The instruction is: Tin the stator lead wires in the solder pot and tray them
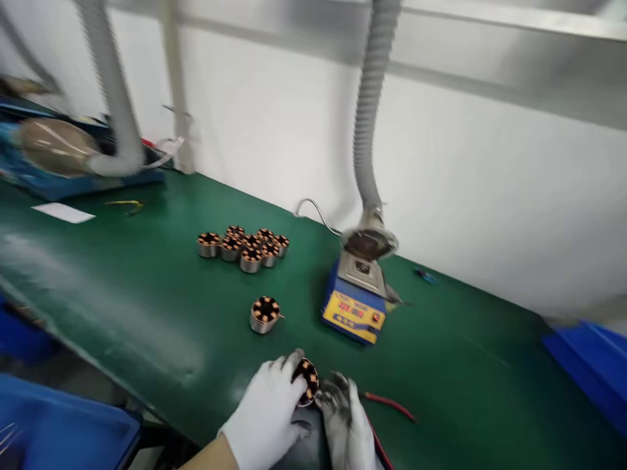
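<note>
- Wound motor stator [309,376], one: on the near side of the green bench [171,313], my left hand [270,412] clamped about it; a slack hold could drop it.
- My right hand [345,418]: beside it, fingers bunched; whether they pinch anything, I cannot tell; a slip could scrape windings [309,394].
- Red cable [392,401], one: could snag that hand.
- Second stator [261,324], one: a careless sweep could bend its jutting lead [281,317].

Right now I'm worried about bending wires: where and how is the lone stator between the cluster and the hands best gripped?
I'd grip the lone stator by its silvery outer wall, coming from the left: it stands upright, that side looks unobstructed, the copper windings face up, and a short lead juts rightward.
</note>
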Demonstrator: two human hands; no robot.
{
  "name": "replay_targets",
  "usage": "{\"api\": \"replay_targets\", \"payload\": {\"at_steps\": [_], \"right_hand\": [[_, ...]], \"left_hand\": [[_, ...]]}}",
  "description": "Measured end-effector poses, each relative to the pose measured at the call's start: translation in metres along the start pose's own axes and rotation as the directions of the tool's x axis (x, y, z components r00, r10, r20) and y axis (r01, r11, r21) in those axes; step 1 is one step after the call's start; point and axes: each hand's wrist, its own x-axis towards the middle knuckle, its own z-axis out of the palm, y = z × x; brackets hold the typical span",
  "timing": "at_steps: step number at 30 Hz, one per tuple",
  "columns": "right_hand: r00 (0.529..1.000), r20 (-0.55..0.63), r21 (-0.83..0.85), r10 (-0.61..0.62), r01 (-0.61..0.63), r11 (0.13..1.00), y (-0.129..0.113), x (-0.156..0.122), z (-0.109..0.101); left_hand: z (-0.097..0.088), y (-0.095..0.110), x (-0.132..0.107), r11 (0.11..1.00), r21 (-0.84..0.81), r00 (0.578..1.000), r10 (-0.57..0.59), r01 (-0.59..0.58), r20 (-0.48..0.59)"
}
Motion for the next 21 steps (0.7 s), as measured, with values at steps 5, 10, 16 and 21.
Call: {"api": "replay_targets", "payload": {"at_steps": [5,10,16,21], "right_hand": [[0.956,-0.294,0.190,0.020,0.037,0.981,-0.011,-0.008,0.005],[0.967,-0.254,0.161,-0.031,0.074,0.984,-0.014,-0.012,0.012],[0.959,-0.282,0.246,-0.013,0.085,0.966,-0.018,-0.010,0.000],[0.954,-0.297,0.277,0.035,0.051,0.960,-0.026,-0.012,-0.013]], "left_hand": [[-0.001,0.015,-0.025,0.989,0.129,0.996,0.064,-0.073,0.069],[0.006,0.022,-0.018,0.958,0.229,0.946,0.224,-0.171,-0.232],[0.023,0.043,-0.020,0.971,0.241,0.982,0.036,0.009,-0.183],[0.015,0.032,-0.031,0.921,0.372,0.983,0.160,-0.116,-0.089]]}}
